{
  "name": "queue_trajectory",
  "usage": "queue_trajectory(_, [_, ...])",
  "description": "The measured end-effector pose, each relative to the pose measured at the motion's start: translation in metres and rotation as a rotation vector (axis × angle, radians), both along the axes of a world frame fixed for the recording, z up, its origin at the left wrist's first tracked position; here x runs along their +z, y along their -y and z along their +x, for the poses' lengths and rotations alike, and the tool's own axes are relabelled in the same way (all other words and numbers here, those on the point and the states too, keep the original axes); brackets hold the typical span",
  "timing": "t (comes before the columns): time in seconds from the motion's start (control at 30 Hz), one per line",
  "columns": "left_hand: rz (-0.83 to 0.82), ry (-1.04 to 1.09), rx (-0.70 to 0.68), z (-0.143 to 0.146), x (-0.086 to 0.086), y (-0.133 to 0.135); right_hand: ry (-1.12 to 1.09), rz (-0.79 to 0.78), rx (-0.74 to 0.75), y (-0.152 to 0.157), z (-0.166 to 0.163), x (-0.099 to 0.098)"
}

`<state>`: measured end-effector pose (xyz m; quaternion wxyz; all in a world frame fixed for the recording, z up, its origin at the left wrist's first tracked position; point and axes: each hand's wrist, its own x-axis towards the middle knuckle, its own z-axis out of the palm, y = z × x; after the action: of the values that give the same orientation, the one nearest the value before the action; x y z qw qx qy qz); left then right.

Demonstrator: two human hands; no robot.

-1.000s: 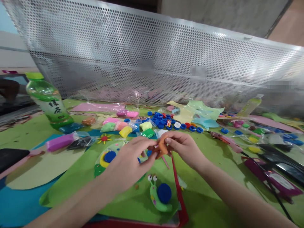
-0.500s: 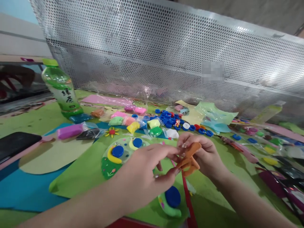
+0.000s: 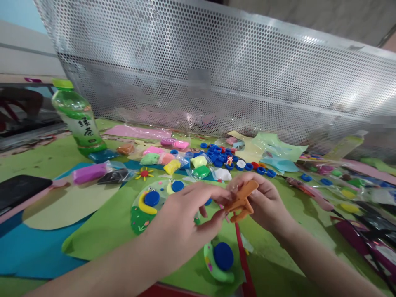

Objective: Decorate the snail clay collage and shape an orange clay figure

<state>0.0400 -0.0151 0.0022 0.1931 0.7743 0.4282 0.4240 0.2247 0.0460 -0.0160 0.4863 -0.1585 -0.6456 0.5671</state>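
Observation:
Between both hands is a piece of orange modelling clay [image 3: 243, 200], bent into flat strips and a loop. My left hand [image 3: 188, 214] pinches its left end between thumb and fingers. On the other side, my right hand [image 3: 266, 200] grips the clay with thumb and fingertips. Under my left hand lies a round disc [image 3: 140, 214] decorated with clay snails that have blue bottle-cap shells. Nearer to me, a light green clay snail [image 3: 216, 268] with a blue cap [image 3: 223, 255] rests on green paper [image 3: 102, 231].
Clay packets, such as a green one [image 3: 201, 171] and a purple one [image 3: 89, 173], lie beyond the hands. Blue bottle caps [image 3: 218, 154] are heaped behind. A tea bottle [image 3: 78, 119] stands at left near a phone [image 3: 23, 192]. A glue gun [image 3: 312, 194] lies at right before the perforated metal panel [image 3: 198, 57].
Both hands have shifted slightly left with the orange clay, which is now tilted more toward level. The camera view has also moved a little.

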Motion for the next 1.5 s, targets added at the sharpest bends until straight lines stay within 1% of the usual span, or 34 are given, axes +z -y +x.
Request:
queue_trajectory(0.13, [-0.037,0.079,0.063,0.000,0.003,0.000,0.045,-0.041,-0.024,0.001,-0.001,0.002])
queue_trajectory(0.23, [-0.055,0.195,0.103,0.000,0.004,0.000,0.120,0.028,-0.106,0.002,-0.002,-0.001])
queue_trajectory(0.37, [-0.151,0.344,0.086,0.002,0.004,0.000,0.164,0.149,-0.191,0.008,-0.006,-0.004])
queue_trajectory(0.5, [-0.234,0.413,0.081,0.003,0.003,-0.001,0.131,0.163,-0.251,0.015,-0.011,-0.002])
queue_trajectory(0.63, [-0.258,0.394,0.095,0.003,0.004,-0.001,0.104,0.109,-0.278,0.017,-0.013,0.000])
queue_trajectory(0.83, [-0.245,0.324,0.133,0.002,0.006,-0.002,0.125,-0.003,-0.198,0.017,-0.012,0.001])
queue_trajectory(0.93, [-0.144,0.255,0.149,0.002,0.004,-0.003,0.097,-0.038,-0.169,0.017,-0.014,0.001])
queue_trajectory(1.03, [-0.006,0.151,0.167,0.002,0.000,-0.003,0.072,-0.084,-0.164,0.018,-0.015,0.001])
queue_trajectory(1.1, [0.068,0.131,0.168,0.002,-0.002,-0.003,0.068,-0.105,-0.171,0.018,-0.016,0.001])
queue_trajectory(1.17, [0.100,0.147,0.157,0.002,-0.003,-0.002,0.064,-0.106,-0.170,0.020,-0.016,0.001])
queue_trajectory(1.33, [0.026,0.206,0.170,0.003,0.000,-0.003,0.055,-0.112,-0.183,0.021,-0.017,0.000])
queue_trajectory(1.5, [-0.102,0.340,0.186,0.005,0.004,-0.003,0.070,-0.114,-0.206,0.019,-0.020,0.002])
